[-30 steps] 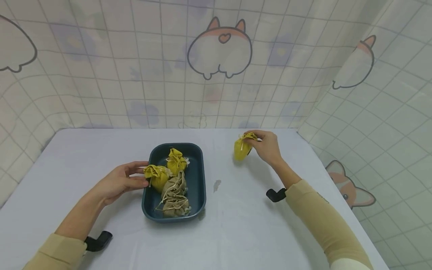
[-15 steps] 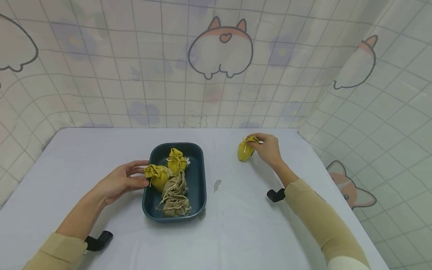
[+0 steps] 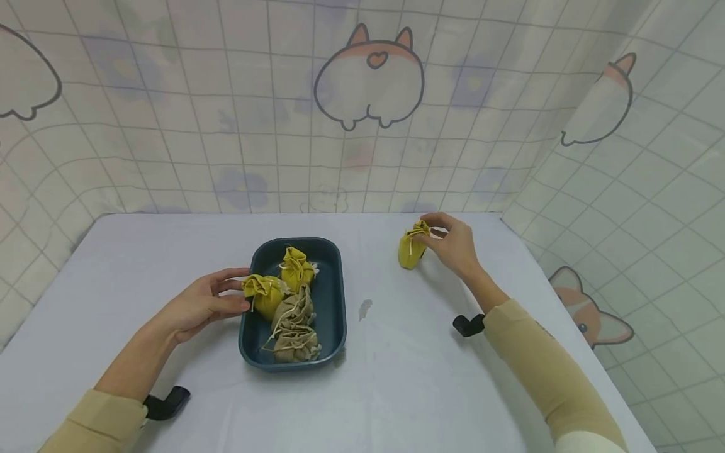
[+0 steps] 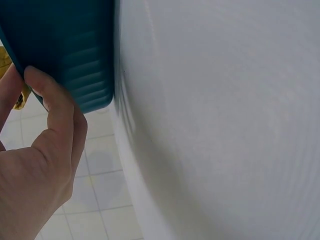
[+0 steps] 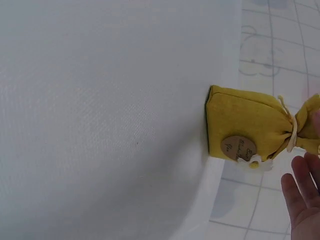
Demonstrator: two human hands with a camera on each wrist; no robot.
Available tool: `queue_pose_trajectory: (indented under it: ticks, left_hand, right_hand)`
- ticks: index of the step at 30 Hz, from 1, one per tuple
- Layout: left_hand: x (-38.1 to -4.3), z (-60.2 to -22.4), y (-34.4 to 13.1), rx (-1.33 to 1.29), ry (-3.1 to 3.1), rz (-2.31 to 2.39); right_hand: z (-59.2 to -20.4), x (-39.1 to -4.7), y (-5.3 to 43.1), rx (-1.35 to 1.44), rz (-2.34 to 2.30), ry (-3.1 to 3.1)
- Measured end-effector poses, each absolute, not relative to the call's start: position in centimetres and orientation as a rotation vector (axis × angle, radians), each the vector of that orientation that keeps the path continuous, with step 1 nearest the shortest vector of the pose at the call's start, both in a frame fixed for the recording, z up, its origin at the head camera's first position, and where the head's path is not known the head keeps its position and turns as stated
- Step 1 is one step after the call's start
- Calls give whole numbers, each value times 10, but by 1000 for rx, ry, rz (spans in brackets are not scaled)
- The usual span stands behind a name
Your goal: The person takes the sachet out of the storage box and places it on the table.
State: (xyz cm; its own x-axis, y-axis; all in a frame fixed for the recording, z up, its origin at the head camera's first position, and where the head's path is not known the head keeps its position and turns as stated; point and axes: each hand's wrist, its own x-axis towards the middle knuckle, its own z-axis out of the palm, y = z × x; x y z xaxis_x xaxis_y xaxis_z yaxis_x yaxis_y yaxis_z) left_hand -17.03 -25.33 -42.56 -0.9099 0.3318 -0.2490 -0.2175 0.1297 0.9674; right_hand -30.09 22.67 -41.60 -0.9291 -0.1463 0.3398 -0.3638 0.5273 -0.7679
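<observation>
Head view, tray (image 3: 330, 302) of yellow pouches (image 3: 269, 302), tan pouches (image 3: 296, 345), hands (image 3: 198, 305) (image 3: 454, 246) pinching rim (image 3: 241, 333) (left), yellow bag (image 3: 410, 250) (right)

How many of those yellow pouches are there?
3: one yellow pouch in the right hand, a second yellow pouch near the far end of the blue tray, and a third yellow pouch along the tray's left side, by the left hand. None seems hidden.
</observation>
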Motion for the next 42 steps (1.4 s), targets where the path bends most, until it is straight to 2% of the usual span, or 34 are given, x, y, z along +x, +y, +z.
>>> queue_pose_trajectory:
  ticks: [21,42]
  left_hand:
    - [-170,-424,-252,86,2020,1817]
    - [-171,-425,-253,88,2010,1819]
  right_hand:
    - [-382,-282,187,632,1411,-2455]
    - [-389,-264,104,1087,1435,-2617]
